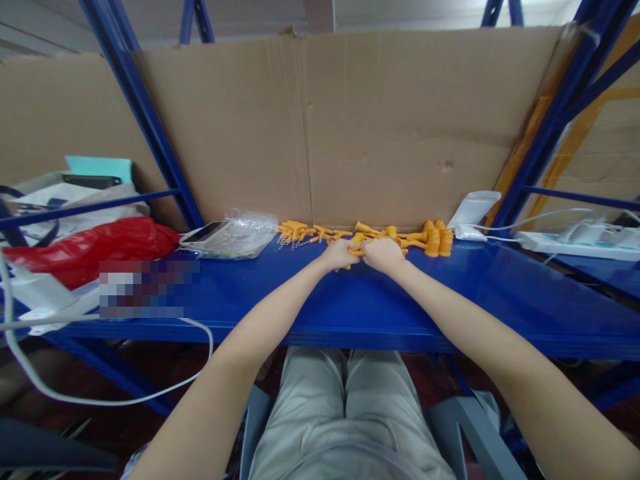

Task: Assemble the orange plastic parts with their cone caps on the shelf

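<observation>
step: two-handed work on orange plastic piece (356, 253) | left hand (339, 255), right hand (383, 254): both seemingly gripping it | next: likely needs steady, coordinated hold

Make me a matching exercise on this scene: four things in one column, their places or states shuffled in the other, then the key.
Things:
1. left hand
2. orange pieces
3. cardboard
4. red plastic

Places or states:
A. upright behind the blue table
B. crumpled, left of the clear bag
C. spread along the foot of the brown panel
D. curled, close beside the right hand

Pairs: 1-D, 2-C, 3-A, 4-B
</observation>
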`<state>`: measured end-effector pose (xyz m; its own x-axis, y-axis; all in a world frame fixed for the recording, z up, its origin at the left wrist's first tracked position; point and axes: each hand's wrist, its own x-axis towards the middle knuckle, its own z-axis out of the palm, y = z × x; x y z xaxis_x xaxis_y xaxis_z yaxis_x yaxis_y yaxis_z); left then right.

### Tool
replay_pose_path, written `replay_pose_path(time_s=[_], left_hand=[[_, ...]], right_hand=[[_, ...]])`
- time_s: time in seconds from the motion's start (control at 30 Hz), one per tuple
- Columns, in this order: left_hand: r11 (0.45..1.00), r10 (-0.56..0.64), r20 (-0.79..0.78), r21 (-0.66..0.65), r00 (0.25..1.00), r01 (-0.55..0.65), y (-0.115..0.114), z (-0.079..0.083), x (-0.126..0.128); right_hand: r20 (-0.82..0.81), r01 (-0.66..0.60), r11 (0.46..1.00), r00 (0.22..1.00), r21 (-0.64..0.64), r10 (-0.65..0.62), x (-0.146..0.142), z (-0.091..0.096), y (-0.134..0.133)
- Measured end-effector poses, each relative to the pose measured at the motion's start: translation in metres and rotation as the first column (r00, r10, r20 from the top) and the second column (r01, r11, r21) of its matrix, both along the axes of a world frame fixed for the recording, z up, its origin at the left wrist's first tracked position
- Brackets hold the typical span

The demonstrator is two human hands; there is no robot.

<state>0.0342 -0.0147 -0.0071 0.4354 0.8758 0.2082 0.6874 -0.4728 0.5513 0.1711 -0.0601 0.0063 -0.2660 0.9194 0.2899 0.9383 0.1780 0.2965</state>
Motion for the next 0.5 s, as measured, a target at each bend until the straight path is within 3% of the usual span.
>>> replay_pose_path(time_s=[0.23,0.5], left_hand=[[0.960,0.115,-0.214,0.277,0.970,-0.053,-0.010,0.006,-0.004],[0.921,0.230,-0.332,0.379,0.915,-0.094,-0.017,0.014,-0.007]], right_hand=[[-0.016,-0.011,1.000,1.000,0.021,0.011,-0.001,-0.003,0.001],[-0.054,0.004,1.000,0.999,0.029,-0.002,0.003,-0.004,0.004]])
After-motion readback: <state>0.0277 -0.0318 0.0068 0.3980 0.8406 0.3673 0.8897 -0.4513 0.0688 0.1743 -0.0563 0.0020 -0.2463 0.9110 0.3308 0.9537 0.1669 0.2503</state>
